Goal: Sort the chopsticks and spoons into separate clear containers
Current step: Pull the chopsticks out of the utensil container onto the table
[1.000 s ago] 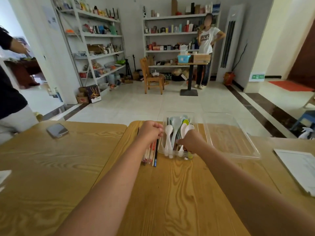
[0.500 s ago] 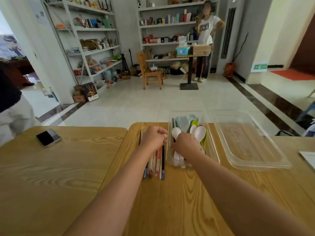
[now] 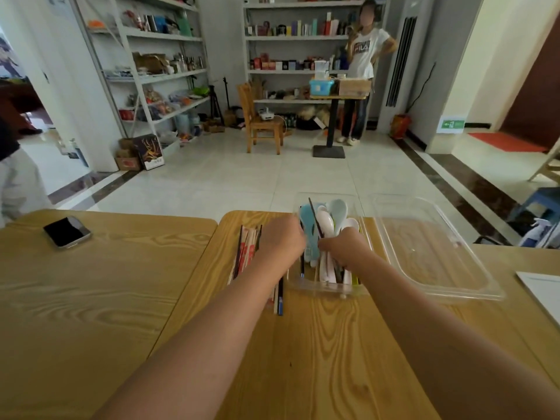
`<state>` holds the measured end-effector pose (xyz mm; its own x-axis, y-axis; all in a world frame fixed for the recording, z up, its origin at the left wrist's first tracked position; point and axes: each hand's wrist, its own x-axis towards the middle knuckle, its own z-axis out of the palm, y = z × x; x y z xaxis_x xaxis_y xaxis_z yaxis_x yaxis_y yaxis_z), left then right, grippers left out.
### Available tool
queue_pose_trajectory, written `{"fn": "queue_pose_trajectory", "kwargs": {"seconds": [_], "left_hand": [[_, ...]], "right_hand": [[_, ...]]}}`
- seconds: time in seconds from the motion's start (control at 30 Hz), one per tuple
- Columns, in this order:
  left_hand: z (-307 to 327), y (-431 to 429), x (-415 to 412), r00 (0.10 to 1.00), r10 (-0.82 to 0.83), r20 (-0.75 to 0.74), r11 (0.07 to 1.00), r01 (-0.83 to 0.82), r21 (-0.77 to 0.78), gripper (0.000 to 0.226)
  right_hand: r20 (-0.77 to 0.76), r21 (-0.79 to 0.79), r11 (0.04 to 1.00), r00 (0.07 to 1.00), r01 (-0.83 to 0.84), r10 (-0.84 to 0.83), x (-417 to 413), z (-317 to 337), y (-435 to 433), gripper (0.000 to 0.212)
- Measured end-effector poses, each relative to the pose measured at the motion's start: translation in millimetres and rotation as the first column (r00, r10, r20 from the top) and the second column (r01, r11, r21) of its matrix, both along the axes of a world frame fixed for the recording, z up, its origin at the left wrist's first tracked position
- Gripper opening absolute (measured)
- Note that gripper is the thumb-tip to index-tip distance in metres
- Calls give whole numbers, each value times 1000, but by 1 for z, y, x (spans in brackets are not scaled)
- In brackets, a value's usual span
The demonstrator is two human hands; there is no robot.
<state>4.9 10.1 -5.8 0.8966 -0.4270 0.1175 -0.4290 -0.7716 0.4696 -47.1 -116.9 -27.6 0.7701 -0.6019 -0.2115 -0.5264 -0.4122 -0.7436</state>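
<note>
Chopsticks (image 3: 245, 253) lie in a loose bundle on the table (image 3: 303, 344), just left of the small clear container (image 3: 321, 291). That container holds the spoons (image 3: 325, 219) and a few stray sticks. The right hand (image 3: 344, 248) is inside it, fingers curled and apparently pinching a dark chopstick (image 3: 314, 215) that slants up over the spoons. The left hand (image 3: 281, 242) is at the container's left edge with its fingers tucked out of sight, so I cannot tell whether it grips anything. Draw the stick out lengthwise so that it doesn't lever the spoons up. The large clear container (image 3: 439, 268) on the right holds nothing and looks suited to the chopsticks.
</note>
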Motion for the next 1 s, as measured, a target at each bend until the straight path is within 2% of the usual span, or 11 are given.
{"fn": "queue_pose_trajectory", "kwargs": {"seconds": [0.13, 0.27, 0.6, 0.83, 0.93, 1.0], "left_hand": [[-3, -11, -4, 988, -33, 153, 957, -13, 288, 15], [-9, -20, -5, 978, -9, 208, 866, -96, 491, 30], [-25, -44, -4, 982, -3, 190, 762, -121, 636, 42], [-22, -49, -5, 1000, 13, 23, 614, -26, 789, 60], [-19, -48, -6, 999, 37, -21, 599, -6, 800, 66], [-19, -46, -7, 997, 67, -39, 637, -13, 771, 67]], "right_hand": [[-13, 43, 999, 1000, 26, -25, -2, 1, -3, 29], [-5, 44, 999, 1000, 15, -15, -1, 2, -5, 22], [14, 91, 996, 1000, 2, -3, 6, -7, -11, 16], [1, 39, 999, 1000, -17, 17, 9, -11, -13, 20], [10, 24, 1000, 1000, -20, 20, 8, -12, -12, 20], [17, 23, 999, 1000, -22, 22, 8, -12, -12, 18]]}}
